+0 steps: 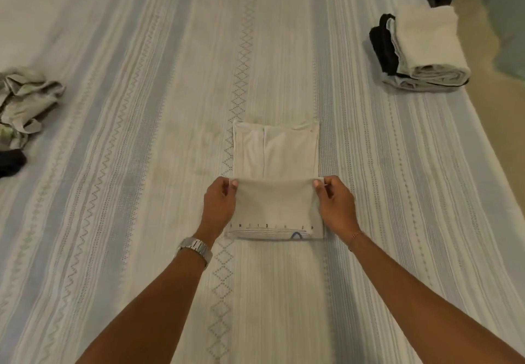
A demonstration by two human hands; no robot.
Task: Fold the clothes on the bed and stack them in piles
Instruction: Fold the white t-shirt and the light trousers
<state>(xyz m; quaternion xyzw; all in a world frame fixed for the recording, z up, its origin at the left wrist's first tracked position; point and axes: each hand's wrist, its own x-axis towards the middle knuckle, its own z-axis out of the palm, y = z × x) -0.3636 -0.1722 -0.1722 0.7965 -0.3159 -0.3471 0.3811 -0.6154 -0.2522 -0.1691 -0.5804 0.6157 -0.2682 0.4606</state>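
Cream T-shirt (275, 153), partly folded, mid-bed on the striped bedspread (113, 164) — its near flap is pinched at the left corner by the left hand (220, 207) and at the right corner by the right hand (335, 207). Folded pile (426, 50) at far right edge; unfolded clothes (25, 102) at left edge — well apart.

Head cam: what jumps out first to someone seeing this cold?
Dead centre, both hands pinch the top corners of a cream shirt lying on the striped bedspread, left hand and right hand, bottom part being folded up over the rest. Far right near the bed edge sits a folded pile with a white towel on top. At the left edge lies a crumpled unfolded heap.
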